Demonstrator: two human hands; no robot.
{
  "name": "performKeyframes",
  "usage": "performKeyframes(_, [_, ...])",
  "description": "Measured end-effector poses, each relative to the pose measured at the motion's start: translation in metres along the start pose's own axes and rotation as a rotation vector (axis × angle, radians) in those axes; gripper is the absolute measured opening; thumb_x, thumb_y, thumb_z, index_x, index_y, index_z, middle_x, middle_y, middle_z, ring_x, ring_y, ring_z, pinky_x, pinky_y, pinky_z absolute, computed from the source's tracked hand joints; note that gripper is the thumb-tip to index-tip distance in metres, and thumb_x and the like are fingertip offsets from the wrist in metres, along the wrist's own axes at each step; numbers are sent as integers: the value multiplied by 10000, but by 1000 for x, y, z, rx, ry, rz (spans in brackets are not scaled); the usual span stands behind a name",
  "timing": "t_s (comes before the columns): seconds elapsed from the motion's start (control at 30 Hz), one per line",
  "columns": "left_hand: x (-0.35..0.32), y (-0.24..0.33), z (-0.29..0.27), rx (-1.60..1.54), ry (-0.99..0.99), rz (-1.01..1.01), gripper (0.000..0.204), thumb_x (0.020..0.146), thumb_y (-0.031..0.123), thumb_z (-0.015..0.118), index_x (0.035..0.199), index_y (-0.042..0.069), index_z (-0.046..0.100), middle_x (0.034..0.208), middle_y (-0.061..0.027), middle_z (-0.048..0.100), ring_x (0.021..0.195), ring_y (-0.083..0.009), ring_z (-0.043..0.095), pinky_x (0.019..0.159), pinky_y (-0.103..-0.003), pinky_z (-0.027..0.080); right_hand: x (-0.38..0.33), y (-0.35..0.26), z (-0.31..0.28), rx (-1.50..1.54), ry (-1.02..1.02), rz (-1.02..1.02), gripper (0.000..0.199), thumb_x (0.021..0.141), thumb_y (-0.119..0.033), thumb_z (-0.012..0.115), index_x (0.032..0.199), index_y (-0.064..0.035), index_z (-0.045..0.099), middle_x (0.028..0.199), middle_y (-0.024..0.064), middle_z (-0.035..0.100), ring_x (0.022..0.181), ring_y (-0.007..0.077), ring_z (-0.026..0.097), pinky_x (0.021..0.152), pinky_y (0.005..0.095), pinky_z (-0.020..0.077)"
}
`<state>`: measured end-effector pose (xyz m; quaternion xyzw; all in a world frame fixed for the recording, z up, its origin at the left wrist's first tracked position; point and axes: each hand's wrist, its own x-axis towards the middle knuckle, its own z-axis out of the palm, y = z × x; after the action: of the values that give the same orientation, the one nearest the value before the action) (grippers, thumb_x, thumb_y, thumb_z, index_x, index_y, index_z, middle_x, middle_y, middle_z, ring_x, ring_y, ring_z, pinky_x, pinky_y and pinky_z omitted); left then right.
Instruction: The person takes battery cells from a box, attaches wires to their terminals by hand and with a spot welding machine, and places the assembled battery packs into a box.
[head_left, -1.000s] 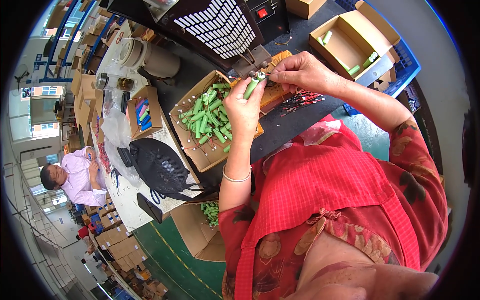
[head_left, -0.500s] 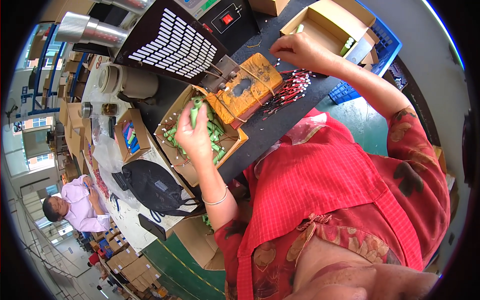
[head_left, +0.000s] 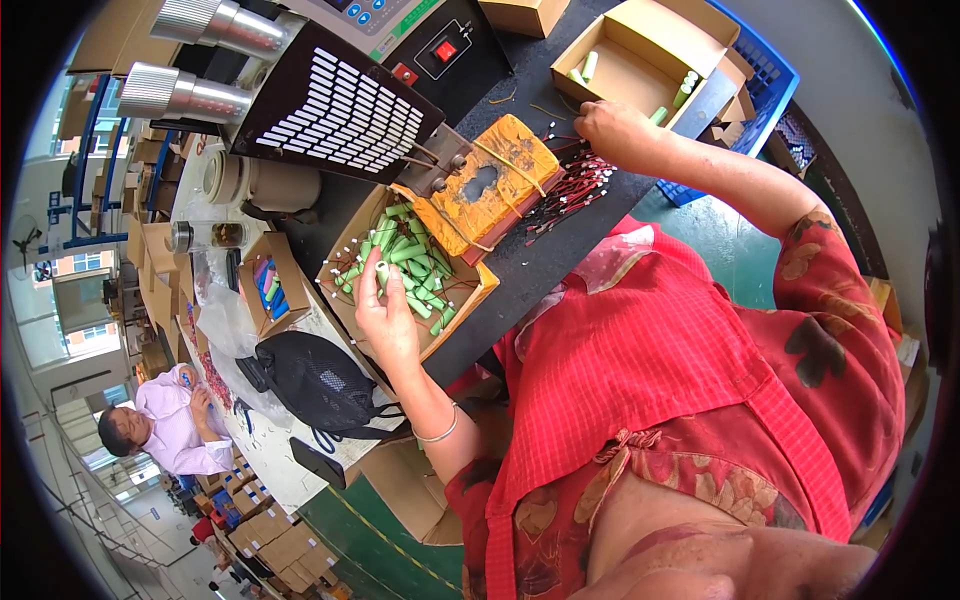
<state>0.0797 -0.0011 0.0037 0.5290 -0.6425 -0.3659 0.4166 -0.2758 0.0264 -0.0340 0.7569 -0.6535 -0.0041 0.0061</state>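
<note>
My left hand [head_left: 388,325] is closed around a green cylindrical battery cell [head_left: 382,271], its pale end facing up between thumb and fingers. That hand is over the near side of a cardboard box [head_left: 440,345] full of loose green cells [head_left: 405,250] with thin wired leads. My right hand [head_left: 618,130] is curled, its fingertips pinched beside a bundle of red and black leads with white connectors [head_left: 585,185]. What it pinches, if anything, I cannot make out. Between my hands is an orange-taped block [head_left: 490,185] tied with bands, below the welding machine's two metal rods.
A black machine [head_left: 345,105] with a slotted panel and red switch stands at the back. An open cardboard box [head_left: 630,75] with several green cells sits in a blue crate [head_left: 775,95]. A black bag [head_left: 315,375] and phone [head_left: 318,462] lie left. Another person [head_left: 175,425] works across the table.
My left hand has drawn back toward me with the cell, baring more of the pile. My right hand has moved toward the leads. The whole view has shifted slightly.
</note>
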Motion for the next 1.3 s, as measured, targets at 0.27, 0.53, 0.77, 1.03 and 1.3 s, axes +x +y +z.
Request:
performKeyframes(0.27, [-8,27,30,-156,4,93,319,854,13,509,1169,-24,479,1008,-75,499,830,-135,552,760,-238,469,-7,-7,-5,-28,-12,78,120,724,-72,548,816,-16,601,822,142,590,766,266,615,638,359,508])
performKeyframes(0.53, [-21,54,94,-844,-287,-229,323,776,-84,584,1088,-52,509,901,-65,570,832,-153,592,817,-267,485,-31,6,-62,711,306,94,97,754,-61,588,791,28,601,738,139,577,660,250,570,611,323,465])
performKeyframes(0.77, [-17,66,121,-958,-293,-221,302,783,-29,608,1070,-20,519,870,-70,587,794,-121,568,730,-234,471,-61,-31,-70,900,132,-162,91,734,-34,598,793,33,616,734,140,579,702,249,587,633,330,482])
performKeyframes(1.03, [-21,58,114,-857,-291,-194,298,760,-52,623,1047,-14,552,881,-33,568,761,-91,566,688,-201,476,-30,-61,-60,1600,-80,46,216,840,-205,597,900,2,602,739,16,592,674,56,538,608,218,466])
performKeyframes(1.3, [8,45,100,-115,-14,205,231,720,-1,669,941,-45,615,838,-92,611,702,-126,586,599,-235,473,15,-62,-72,1493,-135,42,240,854,-239,572,832,-2,604,644,4,558,595,54,529,543,203,457])
